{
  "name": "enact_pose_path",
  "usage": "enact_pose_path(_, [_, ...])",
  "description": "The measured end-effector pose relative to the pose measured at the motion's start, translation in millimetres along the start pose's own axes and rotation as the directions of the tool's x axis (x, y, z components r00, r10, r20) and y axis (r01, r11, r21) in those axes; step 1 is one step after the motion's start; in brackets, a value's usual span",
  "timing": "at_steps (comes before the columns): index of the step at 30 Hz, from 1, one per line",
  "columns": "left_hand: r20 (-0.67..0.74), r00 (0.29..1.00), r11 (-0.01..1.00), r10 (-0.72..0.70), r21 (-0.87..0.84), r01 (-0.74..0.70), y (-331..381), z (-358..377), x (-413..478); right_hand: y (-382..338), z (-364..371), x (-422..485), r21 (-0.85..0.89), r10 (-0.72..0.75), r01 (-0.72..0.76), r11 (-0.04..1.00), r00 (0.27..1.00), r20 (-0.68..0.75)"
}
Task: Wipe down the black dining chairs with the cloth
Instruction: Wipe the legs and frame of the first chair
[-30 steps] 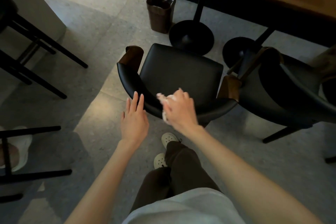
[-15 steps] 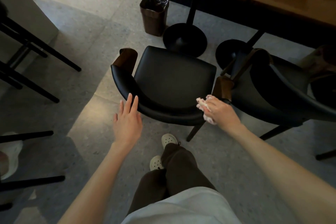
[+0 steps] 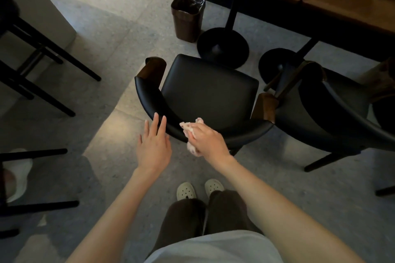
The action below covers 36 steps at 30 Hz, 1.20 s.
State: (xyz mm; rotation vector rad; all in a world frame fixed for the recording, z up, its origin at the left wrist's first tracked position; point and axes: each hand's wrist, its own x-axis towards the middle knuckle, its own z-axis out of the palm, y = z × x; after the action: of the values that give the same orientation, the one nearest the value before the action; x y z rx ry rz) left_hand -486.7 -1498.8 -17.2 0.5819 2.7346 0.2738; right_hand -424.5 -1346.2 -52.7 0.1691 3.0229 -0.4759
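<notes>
The grip of the right hand (image 3: 208, 140) is bunched round a crumpled, nubby pink cloth (image 3: 190, 127), pressed on the smooth curved backrest of the black chair (image 3: 209, 89) at frame centre. The left hand (image 3: 154, 147), its grip wide with straight fingers, lies at the same rim beside it. A second padded chair (image 3: 320, 117) stands at right.

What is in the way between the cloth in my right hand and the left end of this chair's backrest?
Your left hand: its straight fingers lie over the backrest just left of the cloth, which the right hand holds on it. Past them the backrest looks bare up to the wooden arm end.
</notes>
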Motion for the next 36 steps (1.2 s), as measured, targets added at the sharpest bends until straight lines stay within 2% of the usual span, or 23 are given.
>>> enact_pose_path(2, [0.000,1.000,1.000,-0.017,0.000,0.017,3,1,-2,25,-5,-14,-0.081,-0.111,0.111,0.991,0.994,0.001])
enact_pose_path(4, [-0.012,0.999,0.999,-0.030,-0.020,0.030,6,3,-3,55,-19,-33,-0.122,-0.156,0.150,0.981,0.987,-0.046])
enact_pose_path(5, [-0.019,0.999,0.999,-0.036,-0.033,0.035,8,5,-3,74,-22,-41,-0.126,-0.154,0.148,0.981,0.987,-0.044])
enact_pose_path(10, [-0.043,0.998,0.995,-0.052,-0.090,0.048,19,11,-4,125,-50,-44,-0.142,-0.050,0.073,0.987,0.986,0.160])
enact_pose_path(12, [-0.053,0.997,0.993,-0.056,-0.107,0.051,24,13,-7,122,-57,-38,-0.173,-0.027,0.049,0.984,0.992,0.125])
enact_pose_path(14, [-0.080,0.995,0.991,-0.067,-0.119,0.057,33,16,-12,101,-59,-26,-0.120,-0.107,0.113,0.986,0.993,0.058])
enact_pose_path(15, [-0.096,0.992,0.989,-0.079,-0.131,0.066,38,18,-15,84,-57,-21,-0.028,-0.134,0.134,0.991,0.991,0.027])
enact_pose_path(16, [-0.108,0.990,0.986,-0.096,-0.146,0.079,43,21,-18,65,-52,-16,0.123,-0.101,0.096,0.988,0.994,0.030])
enact_pose_path(17, [-0.113,0.987,0.981,-0.117,-0.166,0.097,48,24,-21,47,-46,-14,0.196,-0.089,0.079,0.977,0.995,0.040])
enact_pose_path(19, [-0.125,0.978,0.964,-0.169,-0.229,0.137,59,32,-25,25,-30,-14,0.197,-0.065,0.060,0.979,0.998,0.019])
enact_pose_path(21, [-0.131,0.965,0.936,-0.225,-0.305,0.177,71,38,-29,33,-25,-16,0.203,-0.045,0.024,0.979,0.994,0.103])
enact_pose_path(23, [-0.128,0.949,0.905,-0.288,-0.361,0.226,86,45,-33,55,-18,-16,0.073,-0.184,0.174,0.982,0.971,0.155])
enact_pose_path(24, [-0.130,0.939,0.894,-0.318,-0.371,0.251,95,49,-34,68,-15,-17,-0.017,-0.273,0.280,0.960,0.948,0.161])
enact_pose_path(26, [-0.136,0.925,0.887,-0.356,-0.360,0.288,113,53,-35,90,-16,-21,-0.080,-0.402,0.419,0.904,0.900,0.167])
enact_pose_path(29, [-0.127,0.914,0.882,-0.385,-0.342,0.324,142,57,-37,132,-30,-34,-0.013,-0.502,0.503,0.864,0.864,0.037])
enact_pose_path(31, [-0.116,0.911,0.884,-0.395,-0.317,0.343,159,62,-39,171,-38,-41,0.022,-0.611,0.613,0.790,0.789,-0.062])
enact_pose_path(34, [-0.118,0.901,0.874,-0.418,-0.321,0.364,180,68,-41,227,-57,-44,0.004,-0.690,0.691,0.723,0.723,-0.032])
enact_pose_path(36, [-0.113,0.889,0.852,-0.444,-0.359,0.380,188,71,-42,257,-69,-38,-0.011,-0.687,0.688,0.726,0.726,0.021])
